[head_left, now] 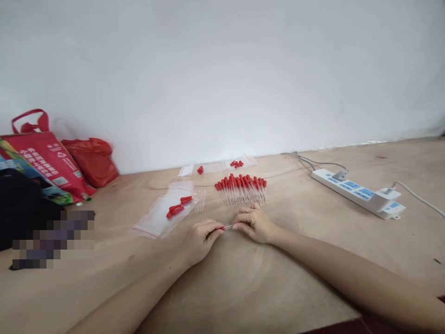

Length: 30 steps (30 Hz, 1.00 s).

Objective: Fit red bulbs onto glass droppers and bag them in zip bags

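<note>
My left hand [205, 236] pinches a red rubber dropper bulb [221, 228], mostly hidden by the fingers. From it a thin clear dropper tube [228, 227] runs to my right hand [255, 224], whose fingers close on its other end. How far the tube sits inside the bulb cannot be made out. Just beyond my hands lies a row of droppers [241, 188] with red bulbs and clear tubes. Left of that row are several loose clear tubes [200, 202]. Loose red bulbs [176, 211] rest on a clear zip bag [153, 215] near my left forearm.
By the wall, more red bulbs [237, 163] lie on clear bags [215, 167]. A white power strip [358, 192] with plugs and cables stands at the right. At the left are a red printed bag [48, 162], a red plastic bag [92, 162] and a black item [24, 208].
</note>
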### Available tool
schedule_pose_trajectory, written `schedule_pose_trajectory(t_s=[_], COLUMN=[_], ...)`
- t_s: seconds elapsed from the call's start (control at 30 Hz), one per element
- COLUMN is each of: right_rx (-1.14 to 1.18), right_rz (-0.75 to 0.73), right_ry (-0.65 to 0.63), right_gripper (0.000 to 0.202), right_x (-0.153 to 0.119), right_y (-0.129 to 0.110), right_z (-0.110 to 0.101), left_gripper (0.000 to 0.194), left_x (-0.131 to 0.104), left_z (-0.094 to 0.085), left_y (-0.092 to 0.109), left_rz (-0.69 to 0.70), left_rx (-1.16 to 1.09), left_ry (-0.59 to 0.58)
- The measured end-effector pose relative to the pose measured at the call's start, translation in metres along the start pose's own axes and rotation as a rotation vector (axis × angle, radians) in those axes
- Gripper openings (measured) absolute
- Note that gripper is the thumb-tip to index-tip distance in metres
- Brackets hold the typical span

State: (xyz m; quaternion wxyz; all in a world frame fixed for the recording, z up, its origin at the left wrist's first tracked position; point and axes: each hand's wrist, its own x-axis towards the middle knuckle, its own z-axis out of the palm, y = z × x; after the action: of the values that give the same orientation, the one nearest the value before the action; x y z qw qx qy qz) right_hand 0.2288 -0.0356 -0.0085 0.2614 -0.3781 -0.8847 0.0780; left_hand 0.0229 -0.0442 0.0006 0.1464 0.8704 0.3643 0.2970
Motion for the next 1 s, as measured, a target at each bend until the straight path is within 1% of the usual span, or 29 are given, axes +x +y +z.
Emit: schedule_pose_trajectory(t_s=[0.07,0.17,0.33,0.5,0.63,0.8,0.9,1.0], right_rx=[-0.029,-0.091,-0.142,-0.065,0.009,0.068,0.074,0.029], right_rz=[-0.023,-0.030,-0.042,-0.040,-0.013,0.030,0.051,0.040], right_ry=[-0.014,-0.014,-0.013,-0.047,-0.069,-0.091,-0.104,-0.106], right_gripper=[0.033,0.035,0.034,0.029,0.026,0.023,0.026,0.028], right_x=[0.000,0.000,-0.001,-0.001,0.002,0.005,0.008,0.009], right_y=[0.002,0.002,-0.004,-0.011,-0.016,-0.019,-0.017,-0.015], right_z=[-0.001,-0.001,0.001,0.000,0.000,0.003,0.004,-0.001], left_gripper=[0.019,0.020,0.020,0.020,0.019,0.020,0.019,0.020], left_x=[0.000,0.000,-0.001,-0.001,0.000,0.000,0.002,0.005], left_z=[0.001,0.002,0.003,0.003,0.002,0.004,0.004,-0.001], left_y=[0.001,0.001,0.003,0.005,0.006,0.004,0.001,-0.002], left_rz=[0.035,0.070,0.101,0.139,0.180,0.206,0.207,0.211], left_rx=[0.016,0.062,0.113,0.115,0.114,0.122,0.135,0.164], left_ry=[-0.017,-0.012,-0.004,-0.011,-0.031,-0.017,-0.009,-0.006])
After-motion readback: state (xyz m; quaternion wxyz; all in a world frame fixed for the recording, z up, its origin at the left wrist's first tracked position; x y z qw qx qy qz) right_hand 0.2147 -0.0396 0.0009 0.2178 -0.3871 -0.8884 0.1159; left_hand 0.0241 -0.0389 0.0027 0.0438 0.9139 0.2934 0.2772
